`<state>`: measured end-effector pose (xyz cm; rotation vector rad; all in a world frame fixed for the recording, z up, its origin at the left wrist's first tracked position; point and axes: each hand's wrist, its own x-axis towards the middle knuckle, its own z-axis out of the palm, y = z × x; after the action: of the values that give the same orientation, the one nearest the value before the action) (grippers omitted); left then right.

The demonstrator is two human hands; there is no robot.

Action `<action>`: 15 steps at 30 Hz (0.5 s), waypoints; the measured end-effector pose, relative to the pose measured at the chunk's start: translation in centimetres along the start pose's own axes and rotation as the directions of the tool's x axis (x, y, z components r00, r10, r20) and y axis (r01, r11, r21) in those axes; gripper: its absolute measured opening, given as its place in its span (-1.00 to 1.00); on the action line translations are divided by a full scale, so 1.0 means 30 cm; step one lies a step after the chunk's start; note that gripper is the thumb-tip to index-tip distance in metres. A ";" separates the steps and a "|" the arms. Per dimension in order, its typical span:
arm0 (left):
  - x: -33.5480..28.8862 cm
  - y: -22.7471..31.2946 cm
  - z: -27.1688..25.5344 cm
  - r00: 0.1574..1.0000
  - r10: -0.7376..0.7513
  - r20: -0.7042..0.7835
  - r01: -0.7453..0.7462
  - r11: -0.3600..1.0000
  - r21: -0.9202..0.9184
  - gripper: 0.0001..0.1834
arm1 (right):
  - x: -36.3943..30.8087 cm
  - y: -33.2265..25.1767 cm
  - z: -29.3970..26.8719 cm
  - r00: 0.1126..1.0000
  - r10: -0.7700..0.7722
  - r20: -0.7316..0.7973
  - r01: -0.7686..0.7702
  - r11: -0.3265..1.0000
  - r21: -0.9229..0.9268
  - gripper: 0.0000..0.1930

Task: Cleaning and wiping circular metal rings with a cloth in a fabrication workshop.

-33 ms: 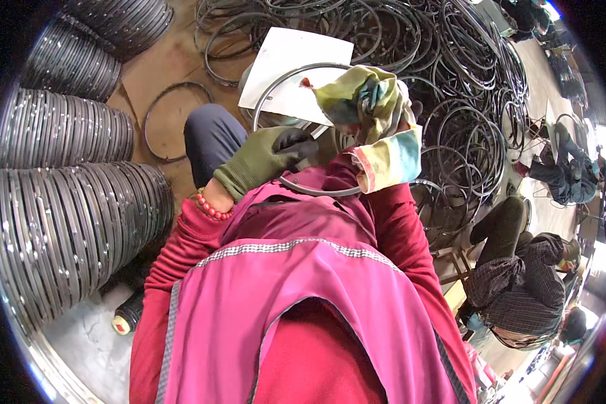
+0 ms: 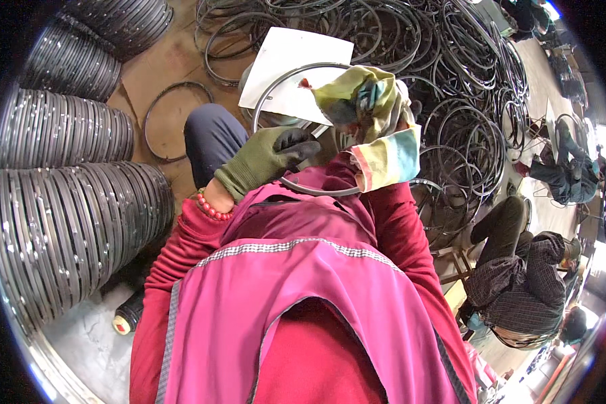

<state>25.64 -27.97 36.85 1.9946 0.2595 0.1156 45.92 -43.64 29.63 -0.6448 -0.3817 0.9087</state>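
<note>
Nothing has moved between the earlier frame and this one: both hands, the ring and the surrounding stock sit in the same positions, and the two pictures share the same instant.

Left hand (image 2: pixel 266 158), in a green glove with dark fingertips, is closed around the near arc of a metal ring (image 2: pixel 284 87), just ahead of the person's chest. Right hand (image 2: pixel 377 114) is wrapped in a multicoloured cloth (image 2: pixel 357 94) and rests on the ring's right side; the cloth hides the fingers, so its grip cannot be judged. The ring runs from the left hand up and over a white sheet (image 2: pixel 296 64) lying just beyond both hands.

Risk assessment:
- The loose cloth may snag on the ring's edge and pull the ring out of the left hand's grip.
- A dropped ring would probably fall onto the knee (image 2: pixel 209 135) directly below the left hand.
- The bead bracelet (image 2: pixel 212 207) at the left wrist could catch on the ring's rim.

Left of the hands stand stacked rings (image 2: pixel 67 209); beyond and to the right lies a tangle of loose rings (image 2: pixel 451 121), where a released ring could become entangled. Far right, another person (image 2: pixel 518 283) sits well apart.
</note>
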 end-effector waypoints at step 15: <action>0.049 0.040 0.032 0.988 -0.087 -0.129 0.011 0.868 -0.497 -0.45 | 0.055 -0.005 0.211 0.961 0.276 0.009 -0.272 0.952 -0.137 -0.55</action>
<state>27.41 -28.97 37.47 1.4649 0.3385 0.2709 43.40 -40.13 34.52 -0.8244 -0.3865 1.1648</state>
